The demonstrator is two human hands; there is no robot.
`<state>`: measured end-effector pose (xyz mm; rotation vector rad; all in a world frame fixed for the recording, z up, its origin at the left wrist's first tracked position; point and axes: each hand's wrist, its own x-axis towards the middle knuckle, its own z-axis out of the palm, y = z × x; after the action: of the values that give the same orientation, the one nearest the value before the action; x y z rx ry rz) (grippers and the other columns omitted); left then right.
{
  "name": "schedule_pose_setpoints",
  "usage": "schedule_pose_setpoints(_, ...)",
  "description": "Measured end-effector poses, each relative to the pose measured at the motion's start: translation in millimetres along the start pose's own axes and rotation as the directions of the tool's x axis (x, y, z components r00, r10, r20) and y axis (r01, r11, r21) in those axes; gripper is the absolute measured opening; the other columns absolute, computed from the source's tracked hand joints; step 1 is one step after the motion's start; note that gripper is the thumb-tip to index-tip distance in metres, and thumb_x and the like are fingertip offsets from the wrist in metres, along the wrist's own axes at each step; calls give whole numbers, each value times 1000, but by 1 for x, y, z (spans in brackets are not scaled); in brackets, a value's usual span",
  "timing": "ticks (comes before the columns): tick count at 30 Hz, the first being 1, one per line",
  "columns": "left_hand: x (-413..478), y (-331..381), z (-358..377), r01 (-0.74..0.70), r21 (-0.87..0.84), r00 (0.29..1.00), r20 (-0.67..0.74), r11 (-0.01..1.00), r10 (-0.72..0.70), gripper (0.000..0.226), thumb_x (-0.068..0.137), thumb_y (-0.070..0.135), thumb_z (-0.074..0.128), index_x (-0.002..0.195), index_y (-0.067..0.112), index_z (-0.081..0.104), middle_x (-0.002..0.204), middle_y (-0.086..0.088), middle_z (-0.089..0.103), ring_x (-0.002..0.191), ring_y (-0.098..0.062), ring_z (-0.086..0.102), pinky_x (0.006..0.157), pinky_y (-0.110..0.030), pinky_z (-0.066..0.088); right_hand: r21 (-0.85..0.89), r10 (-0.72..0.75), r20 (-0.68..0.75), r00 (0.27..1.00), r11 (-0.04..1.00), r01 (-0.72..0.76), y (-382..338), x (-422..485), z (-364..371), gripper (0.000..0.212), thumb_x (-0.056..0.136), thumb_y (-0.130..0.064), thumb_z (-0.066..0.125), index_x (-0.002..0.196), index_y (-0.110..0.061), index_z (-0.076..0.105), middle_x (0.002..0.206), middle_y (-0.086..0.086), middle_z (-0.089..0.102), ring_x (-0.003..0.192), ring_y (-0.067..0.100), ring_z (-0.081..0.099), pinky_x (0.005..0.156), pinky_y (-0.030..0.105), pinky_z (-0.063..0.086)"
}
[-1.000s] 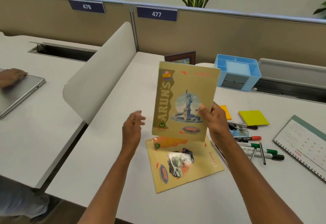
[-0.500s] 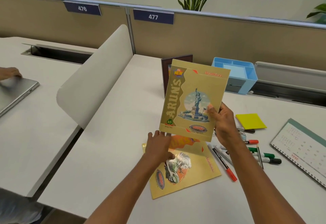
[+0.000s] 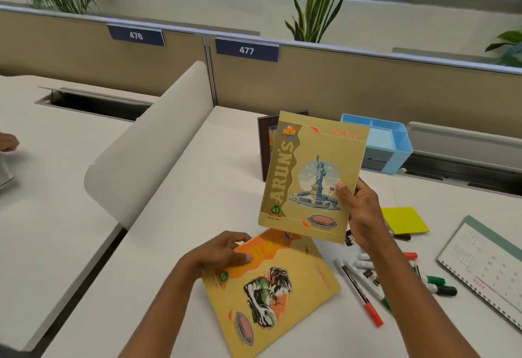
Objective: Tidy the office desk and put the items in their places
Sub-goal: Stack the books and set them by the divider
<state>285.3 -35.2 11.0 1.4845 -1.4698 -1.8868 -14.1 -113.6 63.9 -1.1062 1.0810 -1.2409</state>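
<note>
My right hand [image 3: 360,213] holds a tan notebook with a Statue of Liberty cover [image 3: 310,171] upright above the desk, gripped at its lower right edge. A second notebook with an orange and green cover [image 3: 271,292] lies flat on the white desk [image 3: 197,202]. My left hand [image 3: 223,252] rests on its top left corner, fingers curled over the edge. Several markers [image 3: 364,290] and binder clips lie to the right of the flat notebook.
A blue desk organiser [image 3: 387,143] and a dark photo frame [image 3: 264,146] stand at the back. Yellow sticky notes [image 3: 404,219] and a spiral calendar [image 3: 485,267] lie at the right. A white curved divider [image 3: 152,143] borders the left; another person's hand [image 3: 7,141] shows beyond it.
My left hand dropped from the air onto the flat notebook's top corner. My right hand carried the Statue of Liberty notebook slightly right, and the view shifted.
</note>
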Motion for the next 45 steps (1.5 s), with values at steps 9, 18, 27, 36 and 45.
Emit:
schedule_pose_setpoints(9,-58,-7,-65,-227,-361,935,-340,905,100,49,74,22,78,116,6,58,113,-29,64,94,-45,64,78,-54,55,175,145,-190,971,978,-112,25,10,-4,24,92,-18,59,116,-17,63,119,17,66,109,42,62,88,61,51)
schedule_pose_setpoints(18,-51,-15,-65,-445,-495,813,-572,746,106,30,85,12,56,115,12,60,118,-23,64,88,-32,70,72,-45,59,263,304,-191,933,932,-250,49,5,-8,38,91,-20,58,127,-8,56,122,19,65,110,42,61,87,60,51)
schedule_pose_setpoints(27,-25,-5,-45,-542,-567,776,-622,620,110,38,94,21,48,131,14,53,127,-14,61,110,-33,62,90,-54,51,94,253,-123,960,966,-242,44,-4,-3,17,95,-13,56,109,-15,65,108,16,70,95,35,68,79,49,57)
schedule_pose_setpoints(36,14,25,0,-442,-377,778,-613,814,139,34,89,23,61,122,17,59,113,-12,69,100,-38,66,84,-57,53,-93,161,85,983,984,-153,40,-20,35,22,95,-17,57,115,-13,64,97,2,76,87,24,72,68,33,58)
schedule_pose_setpoints(45,29,19,22,-458,-279,737,-650,844,186,33,92,25,59,125,19,54,116,-6,68,104,-27,66,88,-54,52,26,224,45,974,974,-225,41,-24,53,45,96,-46,38,122,-16,58,112,10,71,100,32,69,85,52,56)
